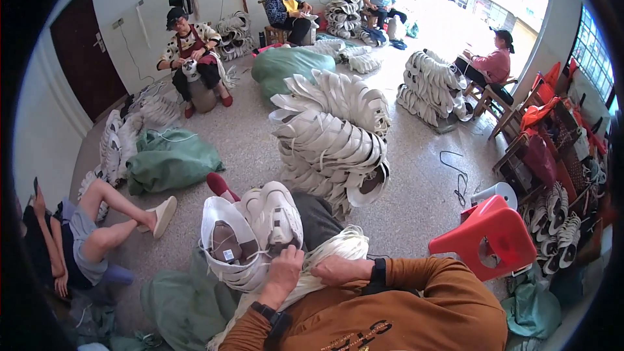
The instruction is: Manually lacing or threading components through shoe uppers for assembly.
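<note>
In front of me, a white and beige shoe upper [276, 211] sits on a small stack of nested white uppers [244, 279], whose open top shows a brown lining. My left hand [285, 274] is at the near end of the beige upper, fingers bent and pressed together; what they pinch is hidden. Close beside it, my right hand [338, 269] is curled into a grip on a thick bundle of white laces [344, 244]. The bundle lies across my lap, and its strands run beneath my left wrist.
A tall pile of nested white uppers [335, 143] stands just ahead. Green sacks [172, 162] lie on the left, and a red stool [484, 237] is at the right. Several people sit around the room; one with bare legs [107, 221] is close on my left.
</note>
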Available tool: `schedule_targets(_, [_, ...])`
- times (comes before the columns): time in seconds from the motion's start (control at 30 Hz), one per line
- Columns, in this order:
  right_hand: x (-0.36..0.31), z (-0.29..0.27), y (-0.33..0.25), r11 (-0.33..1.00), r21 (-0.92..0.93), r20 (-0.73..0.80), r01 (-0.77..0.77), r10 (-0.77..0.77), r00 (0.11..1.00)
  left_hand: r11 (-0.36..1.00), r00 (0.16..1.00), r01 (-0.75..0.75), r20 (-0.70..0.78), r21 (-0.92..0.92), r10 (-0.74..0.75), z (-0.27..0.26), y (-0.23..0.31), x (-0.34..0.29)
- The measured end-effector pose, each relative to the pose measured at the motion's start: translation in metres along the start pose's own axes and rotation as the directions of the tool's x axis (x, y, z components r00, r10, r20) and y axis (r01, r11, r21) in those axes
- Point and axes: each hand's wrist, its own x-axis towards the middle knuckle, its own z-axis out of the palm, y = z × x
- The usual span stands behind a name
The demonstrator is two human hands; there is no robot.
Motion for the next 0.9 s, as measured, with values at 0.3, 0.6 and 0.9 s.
schedule_targets(0.3, [0.003,-0.010,0.006,0.992,0.104,0.148,-0.076,0.060,0.987,0.698,0.981,0.176,0.063,-0.694,-0.185,-0.015,0.015,-0.011])
schedule_targets(0.6, [-0.002,-0.035,0.009,0.816,0.549,0.057,-0.182,0.181,0.982,0.333,0.871,0.489,0.467,-0.806,-0.149,0.006,0.009,-0.038])
schedule_targets(0.9, [-0.014,-0.060,0.008,0.715,0.665,0.061,-0.215,0.234,0.970,0.550,0.827,0.459,0.108,-0.698,-0.552,-0.109,-0.024,-0.017])
